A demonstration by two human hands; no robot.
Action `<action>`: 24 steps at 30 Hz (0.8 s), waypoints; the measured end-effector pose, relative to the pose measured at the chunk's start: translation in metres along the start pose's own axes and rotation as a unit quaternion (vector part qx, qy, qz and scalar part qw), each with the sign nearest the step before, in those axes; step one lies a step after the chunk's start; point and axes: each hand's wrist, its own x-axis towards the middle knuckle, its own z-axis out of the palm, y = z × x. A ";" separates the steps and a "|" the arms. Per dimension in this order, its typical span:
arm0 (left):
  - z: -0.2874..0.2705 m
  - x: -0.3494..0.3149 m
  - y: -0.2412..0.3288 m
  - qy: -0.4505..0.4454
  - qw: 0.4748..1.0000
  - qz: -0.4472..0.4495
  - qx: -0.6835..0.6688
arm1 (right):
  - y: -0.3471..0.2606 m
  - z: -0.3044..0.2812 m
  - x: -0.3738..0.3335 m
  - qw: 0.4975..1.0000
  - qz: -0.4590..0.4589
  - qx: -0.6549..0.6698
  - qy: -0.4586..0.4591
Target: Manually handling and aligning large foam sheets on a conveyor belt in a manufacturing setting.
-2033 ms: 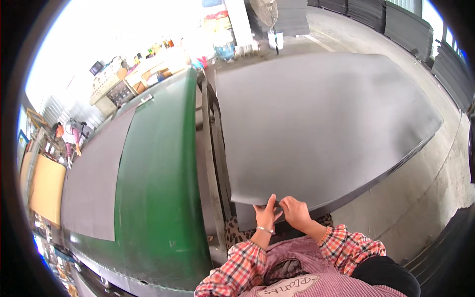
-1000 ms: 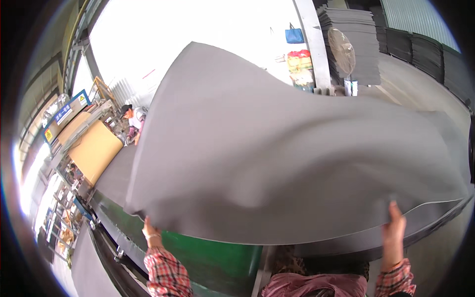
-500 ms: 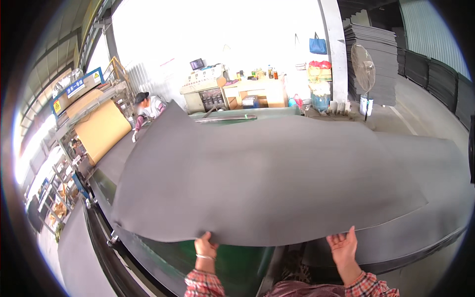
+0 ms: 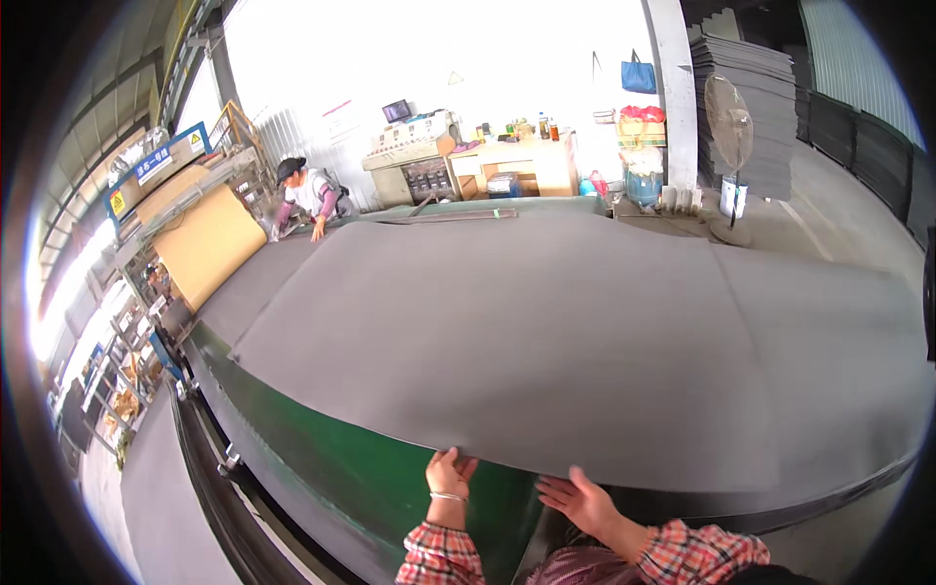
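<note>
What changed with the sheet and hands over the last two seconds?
The grey sheet moved left across the green belt, its right end remaining over the stack. The right hand opened; the left hand is at the near edge. The fan stayed put.

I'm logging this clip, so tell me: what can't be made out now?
Head view:
Green surface beneath the grey sheet: hidden by it.
Whether the right hand touches the sheet: they overlap.
Near end of the grey strip, lower left: cut off by the lens rim.
Monitor screen: too small.
</note>
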 end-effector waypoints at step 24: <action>-0.042 -0.046 0.007 0.036 0.691 0.420 0.587 | -0.083 -0.158 -0.112 0.181 -0.019 -0.982 0.059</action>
